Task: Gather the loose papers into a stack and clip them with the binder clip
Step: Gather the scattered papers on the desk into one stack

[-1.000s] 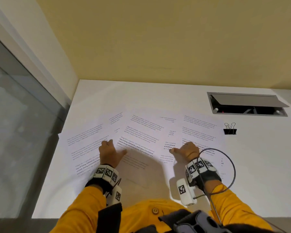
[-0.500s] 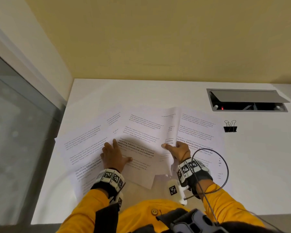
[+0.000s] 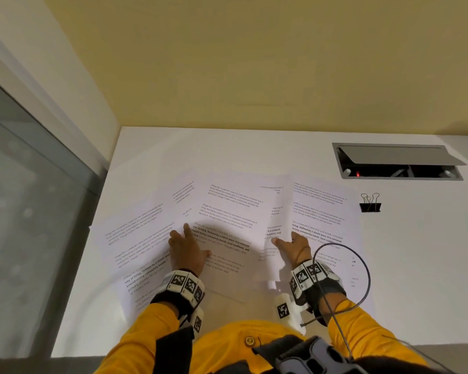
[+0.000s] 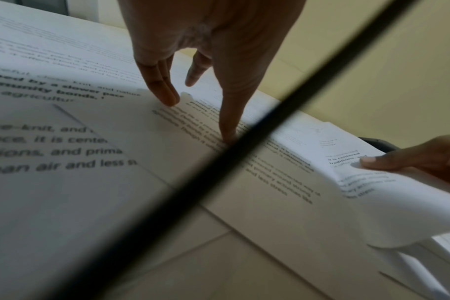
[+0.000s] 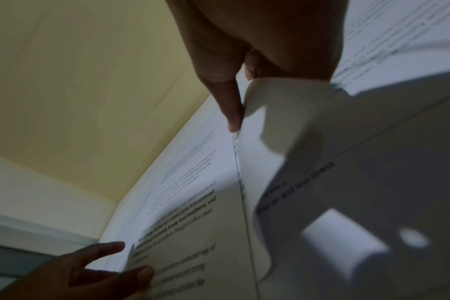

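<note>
With our left hand (image 3: 185, 249) pressing flat, fingers straight, and our right hand (image 3: 295, 245) pinching a lifted sheet (image 3: 277, 209), we should slide the papers (image 3: 227, 211) together toward the table's (image 3: 416, 252) middle.

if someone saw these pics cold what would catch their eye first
Probably the fan of printed papers spread across the white desk, with the left hand pressing flat on them and the right hand pinching a lifted sheet. Next, the black binder clip sitting alone to the right, below the open cable hatch.
</note>
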Demonstrator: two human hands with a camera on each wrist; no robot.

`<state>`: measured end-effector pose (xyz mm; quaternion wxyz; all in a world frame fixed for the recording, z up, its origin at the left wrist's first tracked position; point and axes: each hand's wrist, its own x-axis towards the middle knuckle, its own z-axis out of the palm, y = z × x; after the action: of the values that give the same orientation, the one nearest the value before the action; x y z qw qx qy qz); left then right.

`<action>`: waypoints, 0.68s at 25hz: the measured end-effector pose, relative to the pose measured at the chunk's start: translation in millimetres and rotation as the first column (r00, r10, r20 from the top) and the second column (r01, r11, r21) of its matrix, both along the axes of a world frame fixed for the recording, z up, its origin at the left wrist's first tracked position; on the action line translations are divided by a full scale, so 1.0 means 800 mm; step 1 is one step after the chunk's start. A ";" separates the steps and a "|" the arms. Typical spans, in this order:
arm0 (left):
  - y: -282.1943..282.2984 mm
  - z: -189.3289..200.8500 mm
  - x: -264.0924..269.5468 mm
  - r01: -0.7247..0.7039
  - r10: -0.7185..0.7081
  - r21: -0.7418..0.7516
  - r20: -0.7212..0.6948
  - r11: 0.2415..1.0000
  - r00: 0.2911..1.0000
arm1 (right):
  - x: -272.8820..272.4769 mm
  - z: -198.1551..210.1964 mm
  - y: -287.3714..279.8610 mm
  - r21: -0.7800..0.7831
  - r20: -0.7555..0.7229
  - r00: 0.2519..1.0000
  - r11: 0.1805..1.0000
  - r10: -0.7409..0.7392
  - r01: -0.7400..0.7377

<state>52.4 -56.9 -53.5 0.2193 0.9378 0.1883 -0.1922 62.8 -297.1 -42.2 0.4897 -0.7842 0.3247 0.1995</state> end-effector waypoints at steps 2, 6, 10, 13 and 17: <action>0.002 0.001 0.003 0.006 -0.006 0.026 -0.013 1.000 1.000 | 0.001 0.003 0.002 0.016 -0.008 1.000 1.000 0.001 -0.001; 0.002 0.006 0.013 -0.008 0.007 -0.030 -0.031 1.000 0.999 | 0.005 -0.010 -0.003 0.039 -0.039 0.998 0.998 -0.041 0.043; -0.011 0.010 0.017 0.034 -0.037 -0.082 -0.033 0.996 0.999 | 0.002 -0.006 0.011 0.113 -0.002 0.999 0.992 -0.048 0.048; -0.014 0.013 0.017 0.048 -0.051 -0.093 -0.035 0.995 0.998 | 0.001 -0.001 0.015 0.108 0.065 0.998 0.994 0.024 -0.031; -0.002 0.013 0.021 0.005 -0.006 -0.217 -0.003 0.976 1.000 | 0.006 -0.002 0.014 0.002 0.226 0.971 0.996 0.081 -0.084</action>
<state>69.6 -58.1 -43.2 0.3194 0.9084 0.1640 -0.2141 67.7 -285.6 -43.5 0.5190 -0.8118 0.2330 0.1314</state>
